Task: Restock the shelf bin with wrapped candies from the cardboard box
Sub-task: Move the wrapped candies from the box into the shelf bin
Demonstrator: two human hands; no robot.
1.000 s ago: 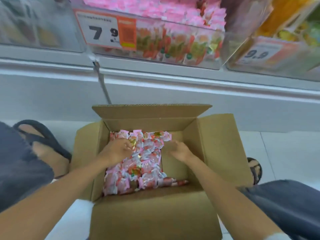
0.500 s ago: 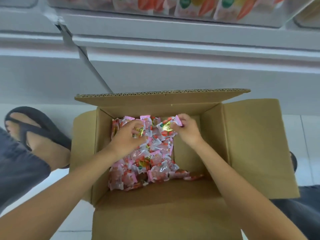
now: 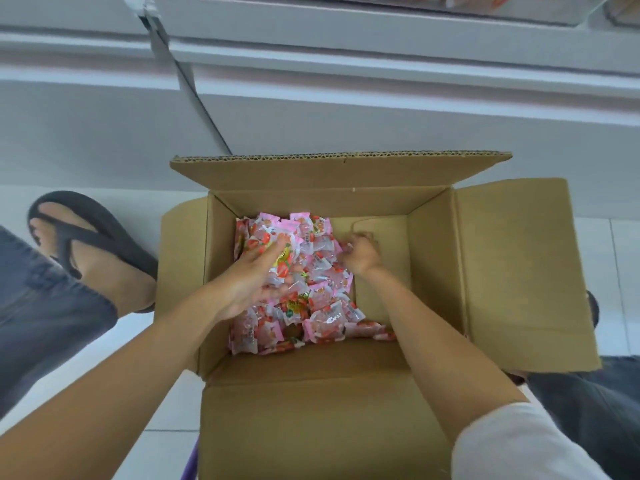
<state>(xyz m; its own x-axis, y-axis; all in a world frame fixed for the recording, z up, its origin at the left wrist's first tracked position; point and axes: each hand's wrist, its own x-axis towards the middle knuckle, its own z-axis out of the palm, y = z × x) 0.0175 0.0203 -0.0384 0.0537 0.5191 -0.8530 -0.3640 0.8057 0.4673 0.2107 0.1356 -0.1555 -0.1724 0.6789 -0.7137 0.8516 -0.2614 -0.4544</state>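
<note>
Flattening from its earlier curl, the left hand [image 3: 263, 275] is raking wrapped candies [image 3: 322, 299] inside the cardboard box [image 3: 433, 271]; the blurred right hand [image 3: 362, 252] is seemingly clutching some, so gathering is continuing.

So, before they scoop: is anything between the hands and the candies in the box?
Nothing visible: the cardboard box stands open, and the left hand and right hand both touch the wrapped candies.
</note>
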